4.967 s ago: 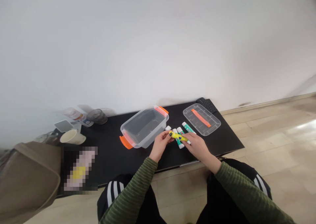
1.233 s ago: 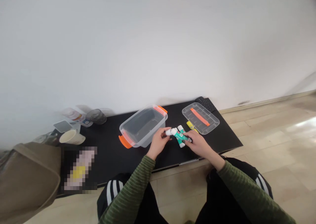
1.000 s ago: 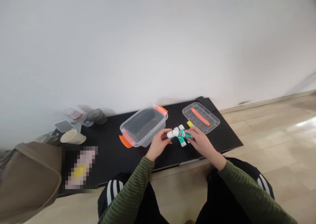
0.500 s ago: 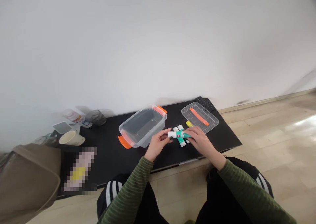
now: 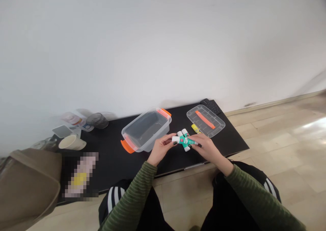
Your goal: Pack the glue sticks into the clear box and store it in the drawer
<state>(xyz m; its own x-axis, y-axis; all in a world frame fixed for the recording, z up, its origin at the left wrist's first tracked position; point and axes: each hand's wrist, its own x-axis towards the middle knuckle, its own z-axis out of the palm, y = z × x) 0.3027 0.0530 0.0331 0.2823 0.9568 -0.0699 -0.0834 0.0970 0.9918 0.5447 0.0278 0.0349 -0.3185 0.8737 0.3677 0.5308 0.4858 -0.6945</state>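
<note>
Between my two hands is a white and green glue stick (image 5: 183,140), lying sideways. My left hand (image 5: 160,147) pinches its white cap end. My right hand (image 5: 205,145) has its fingers closed around the other end. Just beneath it on the black table, green and white glue sticks (image 5: 186,148) lie partly covered by the held one and my right fingers. A yellow glue stick (image 5: 195,128) rests beyond my right hand, touching or close to the clear lid (image 5: 219,122) with an orange handle. Left of these stands a clear plastic box (image 5: 146,130) with orange clips.
On the left of the black table (image 5: 114,166) are a paper cup (image 5: 72,142), a dark grey rounded object (image 5: 97,121), a white bottle (image 5: 76,120) and a blurred-out item (image 5: 80,176). A brown fabric shape (image 5: 30,187) fills the lower left. A dark dotted object (image 5: 214,106) lies behind the lid.
The held glue stick has turned slightly, its printed label now showing more, and shifted a little left. My right fingers have moved slightly along it. The box and lid stay in place.
</note>
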